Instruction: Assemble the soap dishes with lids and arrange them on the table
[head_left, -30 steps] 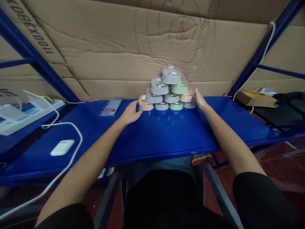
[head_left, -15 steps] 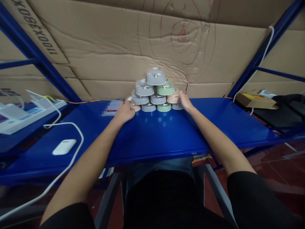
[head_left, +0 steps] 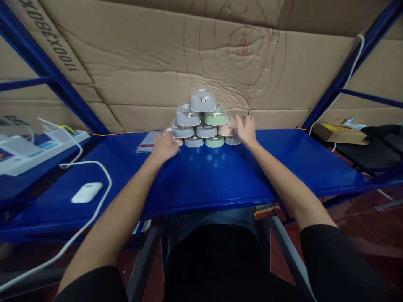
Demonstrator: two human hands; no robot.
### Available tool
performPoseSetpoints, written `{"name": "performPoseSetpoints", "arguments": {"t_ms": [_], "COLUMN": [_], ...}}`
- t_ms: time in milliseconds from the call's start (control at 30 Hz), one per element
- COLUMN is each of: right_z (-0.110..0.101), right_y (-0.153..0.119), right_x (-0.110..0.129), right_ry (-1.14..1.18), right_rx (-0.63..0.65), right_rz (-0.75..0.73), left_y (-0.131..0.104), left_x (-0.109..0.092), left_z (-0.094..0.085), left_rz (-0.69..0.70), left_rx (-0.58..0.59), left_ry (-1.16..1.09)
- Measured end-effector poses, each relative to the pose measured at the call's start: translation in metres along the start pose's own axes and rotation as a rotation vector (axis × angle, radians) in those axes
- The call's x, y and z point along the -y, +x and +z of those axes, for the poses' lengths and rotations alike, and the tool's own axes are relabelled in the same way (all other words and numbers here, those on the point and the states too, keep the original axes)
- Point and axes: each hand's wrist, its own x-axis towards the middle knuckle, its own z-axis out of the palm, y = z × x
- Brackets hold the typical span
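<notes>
A pyramid of small rounded plastic cases with clear lids stands at the back of the blue table. A grey case (head_left: pixel 203 103) tops it, and a green case (head_left: pixel 215 117) sits one row below. My left hand (head_left: pixel 165 147) is curled about the peach case (head_left: pixel 178 141) at the bottom left corner, its fingertips partly hidden. At the right side, my right hand (head_left: pixel 247 131) has its fingers apart, next to another peach case (head_left: pixel 227 128) and the grey case (head_left: pixel 232 140) below it. Whether it touches them I cannot tell.
A cardboard wall (head_left: pixel 141 84) rises behind the blue table (head_left: pixel 214 180). A flat booklet or box (head_left: pixel 147 142) lies left of the stack. A white earbud case (head_left: pixel 87 193) and a white cable (head_left: pixel 108 184) lie at left. An open carton (head_left: pixel 340 133) is at far right.
The whole pyramid has shifted slightly left, towards my left hand. My right hand's fingers have spread and come away a little from the right side. The left hand has hardly moved.
</notes>
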Motion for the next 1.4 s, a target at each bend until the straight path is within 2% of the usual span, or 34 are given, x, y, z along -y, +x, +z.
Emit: {"name": "performPoseSetpoints", "arguments": {"t_ms": [67,100,200,300,400,500,700,900,1033,1100,1133,1167,1233,1300,1400], "right_z": [-0.010,-0.014,-0.018,-0.009,0.004,0.010,-0.012,-0.048,-0.073,-0.083,-0.087,-0.090,-0.089,-0.081,-0.063], "right_y": [0.008,0.012,0.026,0.035,0.040,0.040,0.029,0.019,-0.003,-0.024,-0.037,-0.049,-0.073,-0.090,-0.100], "right_x": [0.026,0.044,0.109,0.167,0.199,0.208,0.204,0.192,0.152,0.123,0.109,0.094,0.068,0.049,0.029], "right_ry": [-0.022,-0.043,-0.145,-0.212,-0.242,-0.258,-0.267,-0.219,0.016,0.126,0.175,0.213,0.264,0.302,0.334], "right_rx": [-0.078,-0.082,-0.027,0.020,0.014,0.010,0.088,-0.032,-0.089,-0.015,0.041,0.105,0.248,0.372,0.476], "right_rz": [0.022,-0.032,-0.167,-0.163,-0.107,-0.051,-0.106,-0.216,-0.419,-0.532,-0.580,-0.606,-0.597,-0.579,-0.572], "left_y": [-0.002,-0.002,-0.003,-0.004,-0.005,-0.007,-0.007,-0.009,-0.017,-0.024,-0.028,-0.032,-0.040,-0.046,-0.053], "left_x": [-0.003,-0.004,-0.008,-0.009,-0.010,-0.012,-0.014,-0.011,-0.018,-0.025,-0.029,-0.033,-0.041,-0.047,-0.053], "left_z": [0.001,0.002,0.004,0.005,0.004,0.002,0.002,0.004,-0.005,-0.011,-0.015,-0.017,-0.018,-0.015,-0.004], "left_rz": [0.035,0.050,0.082,0.089,0.065,0.050,0.059,0.056,0.169,0.287,0.356,0.425,0.552,0.642,0.694], "left_rx": [-0.062,-0.098,-0.169,-0.186,-0.179,-0.149,-0.172,-0.254,-0.455,-0.522,-0.520,-0.497,-0.364,-0.164,0.159], "left_ry": [-0.021,-0.036,-0.077,-0.086,-0.099,-0.108,-0.122,-0.177,-0.283,-0.376,-0.423,-0.468,-0.538,-0.576,-0.551]}}
